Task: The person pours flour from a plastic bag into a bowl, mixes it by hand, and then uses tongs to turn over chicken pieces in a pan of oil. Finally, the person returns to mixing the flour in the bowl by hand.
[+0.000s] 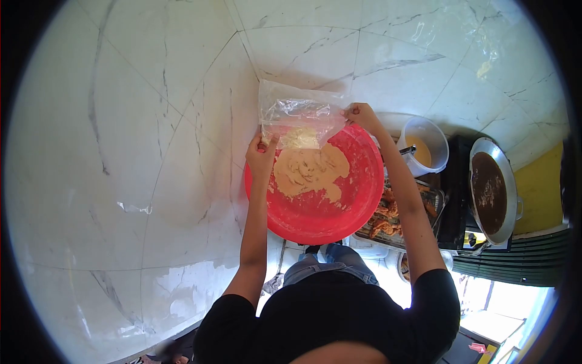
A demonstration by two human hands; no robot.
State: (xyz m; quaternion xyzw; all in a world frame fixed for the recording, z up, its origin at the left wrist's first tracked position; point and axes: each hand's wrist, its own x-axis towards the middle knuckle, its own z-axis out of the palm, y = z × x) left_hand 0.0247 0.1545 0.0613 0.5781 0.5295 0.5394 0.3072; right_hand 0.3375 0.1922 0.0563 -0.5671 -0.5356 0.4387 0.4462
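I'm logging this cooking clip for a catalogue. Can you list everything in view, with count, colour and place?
plastic bag: one, clear, some pale flour inside, held over the basin's far edge
basin: one, red, middle of view
flour mix: one heap, tan, inside the basin
bucket: one, white, yellow-orange liquid inside, right of the basin
tray: one, metal, holds brown fried pieces, between basin and stove
stove: one, black, far right
pan: one, metal, dark liquid inside, on the stove
tiled surface: white, grey-veined, under everything
left hand: fingers pinching the bag's near corner
right hand: fingers pinching the bag's right edge
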